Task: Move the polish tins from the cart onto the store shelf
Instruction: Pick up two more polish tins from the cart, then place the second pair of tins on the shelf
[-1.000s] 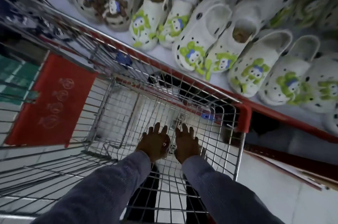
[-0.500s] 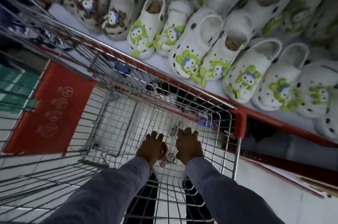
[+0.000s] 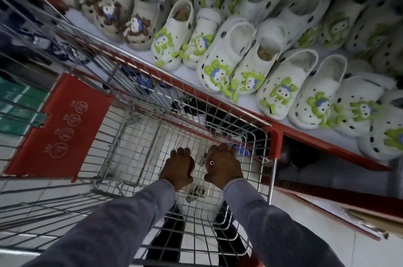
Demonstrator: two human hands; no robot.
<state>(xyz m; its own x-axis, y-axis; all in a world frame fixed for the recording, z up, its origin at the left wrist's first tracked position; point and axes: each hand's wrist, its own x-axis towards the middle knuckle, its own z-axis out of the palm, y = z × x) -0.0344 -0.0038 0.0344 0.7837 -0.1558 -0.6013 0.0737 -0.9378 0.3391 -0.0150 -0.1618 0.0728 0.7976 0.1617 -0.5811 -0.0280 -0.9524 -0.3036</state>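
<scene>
Both hands are lowered inside the wire cart (image 3: 257, 179), near its right wall. The left hand (image 3: 177, 168) is curled around a reddish polish tin (image 3: 192, 164); the right hand (image 3: 226, 165) is clenched on a second tin (image 3: 211, 163). White clogs (image 3: 226, 59) are lined along the red-edged store shelf (image 3: 239, 103) beside the cart

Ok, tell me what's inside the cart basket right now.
Both hands are down inside the cart. The right hand is closed on a dark round tin; the left hand covers whatever it holds.

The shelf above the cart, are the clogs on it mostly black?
No, the clogs lined up on the shelf are white or cream, with green or brown cartoon charms on their toes.
</scene>
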